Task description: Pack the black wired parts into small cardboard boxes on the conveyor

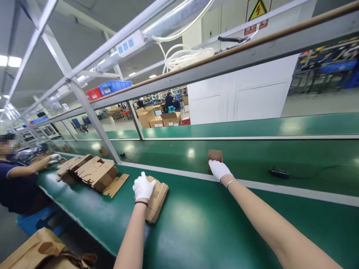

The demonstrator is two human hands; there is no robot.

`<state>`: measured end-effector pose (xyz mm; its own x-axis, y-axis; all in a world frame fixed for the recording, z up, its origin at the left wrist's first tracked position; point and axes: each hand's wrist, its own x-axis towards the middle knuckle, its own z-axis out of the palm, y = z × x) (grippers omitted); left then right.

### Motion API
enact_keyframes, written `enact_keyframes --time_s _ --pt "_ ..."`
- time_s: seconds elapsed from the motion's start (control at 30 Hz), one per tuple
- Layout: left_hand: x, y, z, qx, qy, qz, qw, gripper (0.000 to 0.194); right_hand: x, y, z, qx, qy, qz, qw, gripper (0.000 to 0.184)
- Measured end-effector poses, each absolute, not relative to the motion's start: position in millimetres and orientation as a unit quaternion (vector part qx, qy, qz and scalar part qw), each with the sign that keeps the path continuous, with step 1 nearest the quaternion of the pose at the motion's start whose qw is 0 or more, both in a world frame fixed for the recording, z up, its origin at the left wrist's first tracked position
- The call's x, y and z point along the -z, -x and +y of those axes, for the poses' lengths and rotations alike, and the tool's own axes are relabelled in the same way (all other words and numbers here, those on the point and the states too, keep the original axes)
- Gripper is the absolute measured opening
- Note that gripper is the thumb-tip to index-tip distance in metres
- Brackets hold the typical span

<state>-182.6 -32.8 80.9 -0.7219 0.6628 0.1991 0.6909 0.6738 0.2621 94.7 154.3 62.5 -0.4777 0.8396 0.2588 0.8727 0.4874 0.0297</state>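
My right hand point(220, 170), in a white glove, reaches over the pale divider strip and has its fingers closed on a small brown cardboard box point(215, 154). The box is over the green conveyor belt, and the glove hides its lower part. My left hand point(143, 187), also gloved in white, lies at the upper left of a stack of flat cardboard pieces point(158, 198) on the green table point(190, 231). Its thumb and fingers are spread, the thumb lying across the top piece.
More folded cardboard point(94, 172) lies left on the table, near a seated co-worker point(17, 175). A metal post point(94, 121) rises beside it. A black cable device point(279, 173) is on the belt at right. A shelf beam point(174, 80) crosses above.
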Motion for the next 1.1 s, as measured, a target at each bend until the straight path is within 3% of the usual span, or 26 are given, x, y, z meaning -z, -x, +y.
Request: enact_keyframes --time_s 0.1,0.17,0.3,0.43,0.57,0.63,0.77,0.93,1.1 --pt "-93 181 -37 0.189 0.350 -0.915 0.068 0.057 -58 -94 149 0.086 0.477 -0.861 0.153 0.034" --pt "-103 173 -41 0.272 0.356 -0.893 0.048 0.056 -51 -91 128 0.059 0.445 -0.864 0.229 0.040" --pt "-106 114 -40 0.542 0.426 -0.715 -0.118 0.032 -40 -88 67 -0.154 0.374 -0.819 0.406 0.058" --pt "-80 14 -35 0.648 0.439 -0.553 -0.286 0.027 -39 -111 29 -0.252 0.463 -0.739 0.419 0.073" --pt "-51 -44 -37 0.614 0.449 -0.421 -0.493 0.037 -33 -166 26 -0.255 0.542 -0.706 0.377 0.057" --pt "-40 -51 -34 0.572 0.454 -0.408 -0.548 0.042 -29 -192 23 -0.266 0.562 -0.700 0.352 0.051" --pt "-22 -52 -26 0.552 0.440 -0.481 -0.520 0.040 -32 -215 7 -0.384 0.497 -0.664 0.407 0.041" --pt "-14 -60 -33 0.664 0.357 -0.417 -0.508 0.042 -31 -197 -11 -0.589 0.362 -0.508 0.514 0.034" --pt "-24 -64 -51 0.701 0.314 -0.390 -0.508 0.036 -14 -173 -24 -0.658 0.364 -0.361 0.552 0.035"
